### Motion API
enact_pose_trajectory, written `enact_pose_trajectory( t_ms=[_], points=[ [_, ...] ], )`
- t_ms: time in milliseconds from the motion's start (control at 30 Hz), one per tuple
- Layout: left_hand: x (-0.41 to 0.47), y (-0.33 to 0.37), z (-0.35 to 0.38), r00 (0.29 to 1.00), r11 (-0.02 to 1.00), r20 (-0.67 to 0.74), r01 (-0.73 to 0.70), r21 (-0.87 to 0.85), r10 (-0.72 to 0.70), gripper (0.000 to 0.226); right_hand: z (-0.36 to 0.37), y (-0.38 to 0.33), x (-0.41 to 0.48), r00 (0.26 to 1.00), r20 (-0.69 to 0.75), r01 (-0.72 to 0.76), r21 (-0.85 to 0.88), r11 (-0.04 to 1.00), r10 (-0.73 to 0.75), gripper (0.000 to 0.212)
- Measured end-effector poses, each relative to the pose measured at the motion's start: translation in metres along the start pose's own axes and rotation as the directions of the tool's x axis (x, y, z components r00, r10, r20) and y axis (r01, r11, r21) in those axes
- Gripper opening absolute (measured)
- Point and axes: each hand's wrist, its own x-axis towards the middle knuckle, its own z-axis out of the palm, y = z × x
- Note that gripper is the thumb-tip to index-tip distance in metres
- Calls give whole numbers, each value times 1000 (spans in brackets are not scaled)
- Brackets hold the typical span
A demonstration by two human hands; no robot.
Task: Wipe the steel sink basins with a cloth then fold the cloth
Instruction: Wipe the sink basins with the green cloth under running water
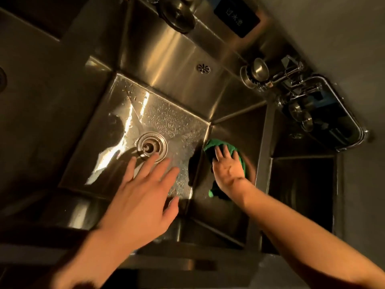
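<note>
A deep steel sink basin (166, 94) fills the middle of the view, its floor wet and beaded with drops around a round drain (151, 147). A green cloth (212, 146) is pressed flat against the basin's right wall, low down near the floor. My right hand (228, 166) lies on it with fingers spread, covering its middle. My left hand (143, 197) hovers over the near part of the basin, fingers apart, holding nothing. A second basin (302, 190) lies dark to the right.
A chrome tap with pipes (291, 82) is mounted at the upper right above the divider. An overflow grille (203, 68) sits on the back wall. A round strainer (177, 15) rests on the back ledge beside a dark label (236, 17).
</note>
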Motion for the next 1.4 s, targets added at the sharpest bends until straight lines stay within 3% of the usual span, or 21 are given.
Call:
enact_pose_trajectory(
  t_ms=[167, 267, 333, 533, 767, 967, 1233, 1400],
  points=[
    [-9, 6, 6, 957, 995, 276, -94, 12, 87, 64, -6, 12, 34, 999, -29, -39, 4, 999, 39, 60],
    [-14, 11, 8, 939, 990, 325, -133, 47, 110, 60, -7, 7, 38, 999, 15, -45, -22, 999, 46, 87],
    [-15, 12, 9, 941, 989, 322, -130, 69, 101, 56, -7, 3, 37, 999, 28, -42, -33, 999, 42, 92],
    [-16, 8, 17, 961, 988, 247, -143, 66, 122, 77, -6, -3, 30, 998, 68, 6, -18, 1000, -5, 69],
    [-14, 4, 19, 966, 982, 184, -189, 19, 182, 64, 10, -47, 6, 957, 246, 155, 27, 988, -157, 59],
    [-14, 4, 18, 972, 977, 107, -213, 8, 211, 60, 22, -60, -30, 941, 293, 173, 13, 985, -169, 55],
    [-16, 7, 23, 982, 986, 115, -154, 56, 147, 72, 15, -46, -58, 961, 245, 125, 24, 992, -127, 54],
    [-12, 13, 30, 989, 989, 123, -99, 111, 85, 78, -4, -15, -63, 994, 82, 70, 2, 998, -70, 52]
  ],
)
